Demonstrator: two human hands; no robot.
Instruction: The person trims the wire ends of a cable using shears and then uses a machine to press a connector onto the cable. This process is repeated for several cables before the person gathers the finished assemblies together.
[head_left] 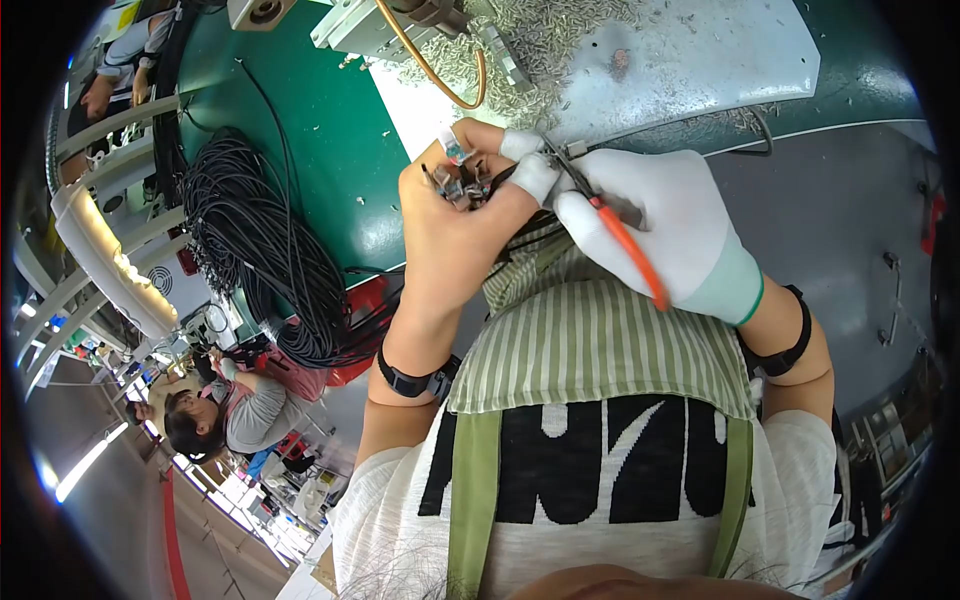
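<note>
- Head view: bare left hand (pixel 450 225), fingers clamped on a cluster of small dark connectors (pixel 462 183) with clear plastic tips, held above the green bench (pixel 320 130).
- Right hand (pixel 665 235) in a smooth white knit glove, fingers closed around orange-handled pliers (pixel 625 245); the metal tip meets the connectors.
- A glossy black cable coil (pixel 255 250) lies left; small wire details are hard to make out.

The left hand (pixel 445 225) hides most of the small connectors (pixel 462 183), too small to identify. The cutter (pixel 610 222) jaws vanish behind gloved right hand (pixel 672 238) fingertips; cables (pixel 262 262) blur together.
</note>
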